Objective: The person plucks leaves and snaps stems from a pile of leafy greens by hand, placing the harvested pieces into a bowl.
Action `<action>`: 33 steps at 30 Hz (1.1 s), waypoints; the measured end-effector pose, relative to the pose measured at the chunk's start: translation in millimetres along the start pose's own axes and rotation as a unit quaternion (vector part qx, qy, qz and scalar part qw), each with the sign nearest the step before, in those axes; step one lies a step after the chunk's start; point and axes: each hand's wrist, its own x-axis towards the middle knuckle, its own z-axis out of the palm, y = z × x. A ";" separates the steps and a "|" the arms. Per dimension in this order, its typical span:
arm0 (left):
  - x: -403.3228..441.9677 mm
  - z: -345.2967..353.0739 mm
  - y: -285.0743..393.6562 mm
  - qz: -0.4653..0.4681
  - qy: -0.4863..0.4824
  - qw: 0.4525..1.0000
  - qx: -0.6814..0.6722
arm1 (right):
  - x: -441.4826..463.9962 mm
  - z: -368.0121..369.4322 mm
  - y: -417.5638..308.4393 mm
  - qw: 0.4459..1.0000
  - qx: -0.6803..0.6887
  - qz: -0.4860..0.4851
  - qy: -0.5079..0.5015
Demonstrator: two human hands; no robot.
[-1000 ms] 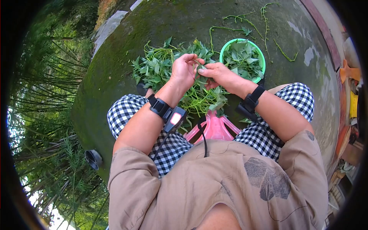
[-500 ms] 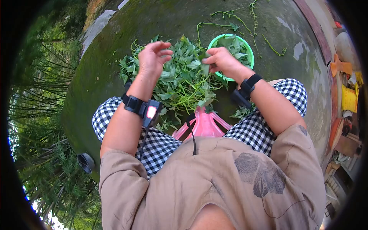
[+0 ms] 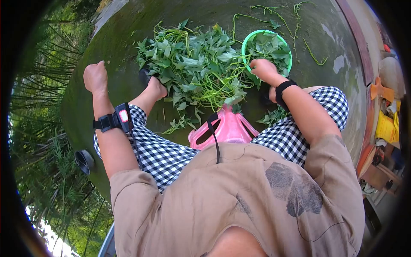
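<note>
My left hand (image 3: pixel 95 77) is out at the left over the mossy ground, clear of the leaves. Its fingers are curled into a fist with the back of the hand toward me, so anything inside is hidden. By the near rim of a light-green basket (image 3: pixel 245 48) is my right hand (image 3: pixel 263 70), its fingers curled and partly out of sight. Lobed green leaves (image 3: pixel 269 46), which look like sweet potato leaves, fill the basket. Left of it, a big heap of leafy vines (image 3: pixel 195 64) with pale stems lies on the ground between my feet.
A pink plastic stool (image 3: pixel 222 128) shows between my checked trouser legs. Stripped vine stems (image 3: pixel 316 53) lie beyond and right of the basket. A dark round container (image 3: pixel 84 162) is at the left, beside plants. Yellow bags (image 3: pixel 387 127) and clutter line the right edge.
My left hand has swung left, away from the heap, and closed from loosely open fingers. My right hand has moved from above the heap's edge to the basket; the leaf it pinched no longer shows.
</note>
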 end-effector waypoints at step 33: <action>-91.1 21.3 123.9 0.302 -0.141 0.924 -0.189 | 46.7 -11.9 -178.8 0.913 0.343 -0.218 0.024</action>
